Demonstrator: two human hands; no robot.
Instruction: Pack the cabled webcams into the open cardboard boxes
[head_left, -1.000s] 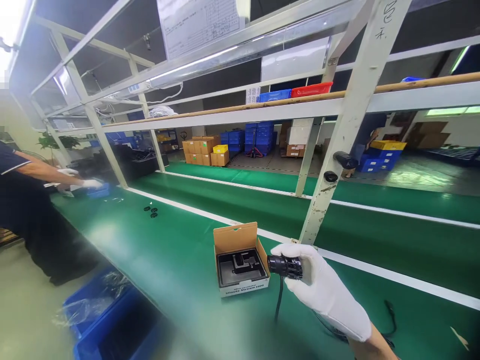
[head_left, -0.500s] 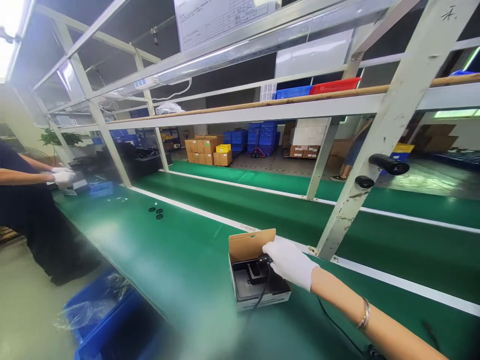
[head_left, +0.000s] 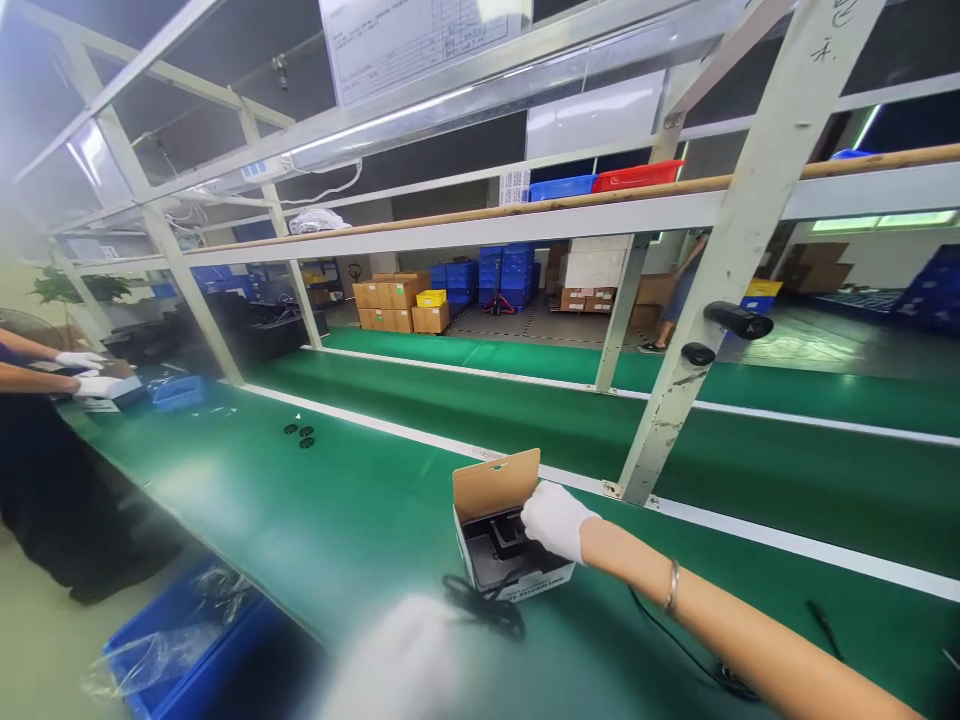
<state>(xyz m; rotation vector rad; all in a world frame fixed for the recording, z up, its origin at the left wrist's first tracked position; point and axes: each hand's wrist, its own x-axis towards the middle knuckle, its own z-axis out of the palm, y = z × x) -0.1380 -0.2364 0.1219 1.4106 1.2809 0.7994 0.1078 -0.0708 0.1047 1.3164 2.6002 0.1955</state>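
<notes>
Open box: we had it as our landmark (head_left: 538,583) on the green table (head_left: 360,560), flap up, a black insert (head_left: 486,566) inside.
Right hand: our white glove (head_left: 559,522) reached over the box's right side, fingers curled; we could not tell how tightly they closed or on what, since the fingertips were hidden.
Left hand: our other glove (head_left: 405,655) was in front of the box, toward us (only a white blur); its grip could not be told.
Black cable: loosely bunched (head_left: 491,607) at the box's near side.
Black discs: three (head_left: 306,431), left of the box and farther off.
White post: behind and right of the box (head_left: 671,430).
Blue bin: left of the box, below the table (head_left: 169,690), with clear plastic.
</notes>
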